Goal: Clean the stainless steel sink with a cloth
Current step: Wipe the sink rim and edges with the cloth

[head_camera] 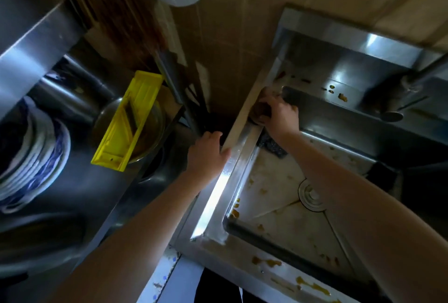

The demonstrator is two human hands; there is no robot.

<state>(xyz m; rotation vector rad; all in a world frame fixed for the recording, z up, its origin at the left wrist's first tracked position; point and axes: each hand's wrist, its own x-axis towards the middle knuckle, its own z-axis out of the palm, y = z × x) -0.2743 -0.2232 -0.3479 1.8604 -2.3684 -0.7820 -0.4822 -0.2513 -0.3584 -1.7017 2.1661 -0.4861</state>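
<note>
sink: steel sink right of centre, its left rim runs near to far, drain in the basin floor
cloth: brownish wad on the far left corner of the sink rim, mostly hidden under the right hand; blurry, taken as the cloth
right hand: right hand has its fingers curled over the cloth, gripping and pressing it on the corner
left hand: left hand lies on the left rim, nearer than the right, fingers fairly straight, holding nothing, looks like a brace
dark piece: dark piece in the basin just under the right wrist, cannot tell what it is
stains: orange stains on the far ledge to the right of the cloth, more on the basin floor and near rim
key relation: dirt lies right and near of the cloth; right hand is already on it, so a wipe would likely follow the far ledge rightward or the left rim nearward
progress: early, most stains untouched
rest: yellow slicer and stacked plates on the left tabletop
</note>
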